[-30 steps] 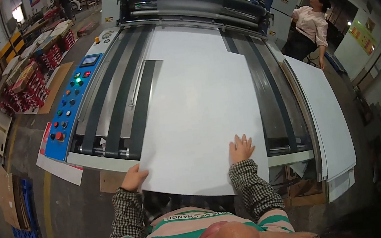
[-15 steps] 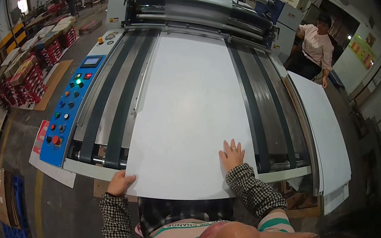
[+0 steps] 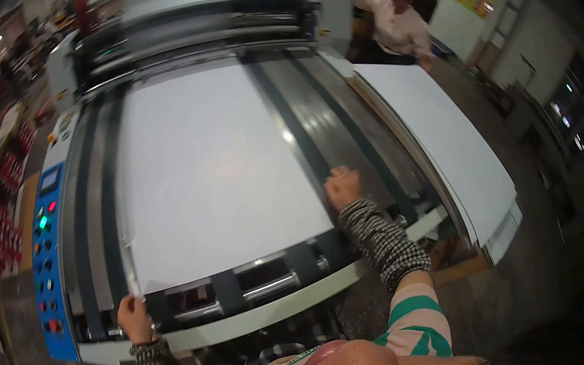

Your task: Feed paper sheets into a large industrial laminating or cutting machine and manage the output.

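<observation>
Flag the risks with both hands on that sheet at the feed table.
1. The right hand rests at the edge of the white sheet beside the dark feed belts; fingers might catch there.
2. The left hand pinches only the near corner, so the sheet may skew or crease.

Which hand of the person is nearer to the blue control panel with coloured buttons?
Left. The left hand grips the near left corner of the large white sheet, close beside the blue control panel. The right hand rests at the sheet's right edge, far across.
</observation>
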Demonstrator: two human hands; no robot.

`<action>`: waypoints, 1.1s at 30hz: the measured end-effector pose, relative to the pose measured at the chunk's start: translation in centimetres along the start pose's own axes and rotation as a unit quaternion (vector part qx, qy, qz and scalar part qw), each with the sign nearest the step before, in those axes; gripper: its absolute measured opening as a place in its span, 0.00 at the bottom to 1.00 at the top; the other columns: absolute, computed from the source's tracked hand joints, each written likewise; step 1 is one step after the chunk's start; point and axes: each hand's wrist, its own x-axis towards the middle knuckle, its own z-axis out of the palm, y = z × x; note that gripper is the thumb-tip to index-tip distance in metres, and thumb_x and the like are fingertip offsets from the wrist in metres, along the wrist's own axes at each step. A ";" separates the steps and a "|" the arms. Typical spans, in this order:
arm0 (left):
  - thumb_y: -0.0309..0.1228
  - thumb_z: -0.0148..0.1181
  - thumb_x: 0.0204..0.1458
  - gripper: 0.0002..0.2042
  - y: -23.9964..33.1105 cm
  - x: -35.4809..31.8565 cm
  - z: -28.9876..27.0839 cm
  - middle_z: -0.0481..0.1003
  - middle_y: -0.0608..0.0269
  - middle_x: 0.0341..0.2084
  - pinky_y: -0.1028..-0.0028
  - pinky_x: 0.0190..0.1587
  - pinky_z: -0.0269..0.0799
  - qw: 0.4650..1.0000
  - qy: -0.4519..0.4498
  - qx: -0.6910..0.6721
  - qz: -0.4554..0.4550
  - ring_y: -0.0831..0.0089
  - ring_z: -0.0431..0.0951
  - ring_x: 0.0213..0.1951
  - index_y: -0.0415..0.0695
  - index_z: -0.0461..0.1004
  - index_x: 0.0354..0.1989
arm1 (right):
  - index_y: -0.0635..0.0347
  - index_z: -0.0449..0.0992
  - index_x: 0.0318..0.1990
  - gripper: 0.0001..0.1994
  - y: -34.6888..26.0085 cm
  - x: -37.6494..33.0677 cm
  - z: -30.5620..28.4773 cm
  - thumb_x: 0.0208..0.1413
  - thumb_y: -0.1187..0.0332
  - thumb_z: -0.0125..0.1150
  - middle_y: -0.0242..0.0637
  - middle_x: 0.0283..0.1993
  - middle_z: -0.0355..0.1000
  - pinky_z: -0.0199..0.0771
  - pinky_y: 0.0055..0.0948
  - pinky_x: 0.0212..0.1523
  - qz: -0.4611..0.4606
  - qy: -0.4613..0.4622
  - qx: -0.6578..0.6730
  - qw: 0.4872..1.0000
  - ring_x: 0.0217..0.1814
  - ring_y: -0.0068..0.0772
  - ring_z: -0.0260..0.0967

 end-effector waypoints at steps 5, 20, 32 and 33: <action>0.26 0.50 0.46 0.05 1.2 -1.8 -1.3 0.67 0.66 0.16 0.79 0.20 0.60 0.998 0.055 0.015 -0.025 0.81 0.64 0.18 0.36 0.67 0.27 | 0.58 0.62 0.49 0.26 16.5 -8.9 -13.1 0.37 0.65 0.57 0.42 0.55 0.56 0.46 0.48 0.56 0.527 -0.057 -0.208 0.822 0.59 0.43 0.49; 0.33 0.54 0.44 0.14 8.0 -13.1 21.0 0.73 0.56 0.29 0.74 0.33 0.68 0.886 -0.456 0.023 0.080 0.71 0.72 0.28 0.35 0.69 0.37 | 0.71 0.69 0.36 0.15 -9.2 -7.8 -6.1 0.42 0.68 0.51 0.54 0.37 0.66 0.61 0.40 0.45 0.197 -0.206 0.131 0.949 0.46 0.48 0.60; 0.24 0.48 0.41 0.15 2.2 -10.4 4.1 0.71 0.58 0.32 0.76 0.37 0.66 0.954 -0.266 -0.090 -0.106 0.73 0.71 0.33 0.32 0.66 0.40 | 0.59 0.71 0.36 0.11 -14.0 -10.9 -3.5 0.46 0.66 0.49 0.46 0.45 0.65 0.51 0.44 0.52 0.186 -0.033 0.214 0.958 0.51 0.46 0.57; 0.23 0.48 0.42 0.15 1.7 -10.6 2.4 0.71 0.58 0.33 0.76 0.38 0.65 0.950 -0.253 -0.126 -0.135 0.72 0.71 0.34 0.31 0.66 0.41 | 0.57 0.68 0.42 0.15 -14.2 -11.2 -5.1 0.47 0.63 0.47 0.46 0.50 0.60 0.43 0.48 0.55 0.202 -0.083 0.155 0.964 0.56 0.48 0.49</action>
